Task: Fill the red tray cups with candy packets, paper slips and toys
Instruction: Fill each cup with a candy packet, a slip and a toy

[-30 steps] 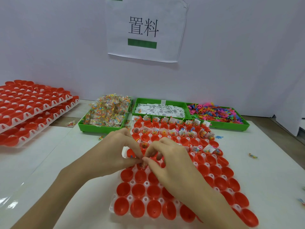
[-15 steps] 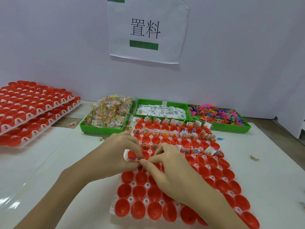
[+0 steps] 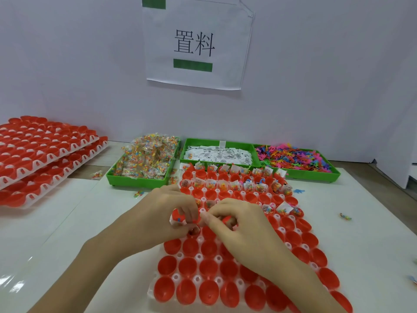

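Your red tray (image 3: 198,263) lay flat on the white surface (image 3: 90,222), far cups filled, near cups bare. Behind it sat bins of candy packets (image 3: 146,157), paper slips (image 3: 218,154) and toys (image 3: 295,159).

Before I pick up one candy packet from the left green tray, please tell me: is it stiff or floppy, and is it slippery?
The candy packets are probably floppy: their clear wrappers lie crumpled and sagging in a loose heap. They likely feel light, holding only tiny coloured pieces. The glossy film may be slippery; a few lie strayed outside the green tray.
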Tool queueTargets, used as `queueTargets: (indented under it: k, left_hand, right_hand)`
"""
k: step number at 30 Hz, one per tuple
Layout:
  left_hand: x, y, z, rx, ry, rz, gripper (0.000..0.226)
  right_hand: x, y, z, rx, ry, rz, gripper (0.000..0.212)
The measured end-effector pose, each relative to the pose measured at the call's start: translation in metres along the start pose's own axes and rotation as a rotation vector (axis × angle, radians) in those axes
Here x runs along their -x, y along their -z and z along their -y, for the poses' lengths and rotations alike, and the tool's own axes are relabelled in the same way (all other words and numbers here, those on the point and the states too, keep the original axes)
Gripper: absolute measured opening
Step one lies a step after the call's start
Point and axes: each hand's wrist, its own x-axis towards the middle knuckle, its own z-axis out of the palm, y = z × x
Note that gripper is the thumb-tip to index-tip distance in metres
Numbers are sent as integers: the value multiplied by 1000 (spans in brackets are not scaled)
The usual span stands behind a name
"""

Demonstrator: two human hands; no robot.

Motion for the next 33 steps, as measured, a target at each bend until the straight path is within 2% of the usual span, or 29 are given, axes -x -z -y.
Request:
queueTargets:
  k: [3,6,9,10,12,14,16,18,20,23,25,28,33]
  left_hand:
    - [1,0,5,-66,-49,10,17]
    - [4,3,13,66,-15,-26,11]
    - [3,3,28,183,119,-229,16]
    - [4,2,36,118,168,-313,23]
    - [7,-1,55,-170,263,-397,46]
    - [14,-5,72,-405,360,-313,71]
    - [20,-7,84,-467,434,-195,89]
    - [22,-7,92,-479,441,-148,94]
    - [21,-5,98,-509,366,-199,85]
    - [19,-2,101,-548,281,-322,41]
    - [18,-4,101,-553,291,-356,24]
    - [19,-6,104,-513,304,-420,16]
    - [18,-6,112,-437,237,-497,21]
  right_hand:
    - [-1,6,-4,-16,-45,0,27]
    - [-3,14,-7,-41,-82,-22,28]
    - [-4,20,-9,-72,-92,-57,29]
    - [-4,21,-9,-87,-94,-66,29]
    - [-4,24,-8,-99,-102,-71,30]
    - [-3,25,-8,-101,-104,-70,30]
    - [-3,26,-9,-98,-101,-74,30]
    - [-4,27,-9,-107,-105,-78,31]
    - [-4,28,-10,-128,-104,-85,31]
    - [-4,30,-10,-160,-106,-104,31]
    - [-4,30,-11,-175,-103,-105,31]
    - [-4,31,-12,-181,-95,-96,32]
    - [-5,31,-13,-176,-90,-97,32]
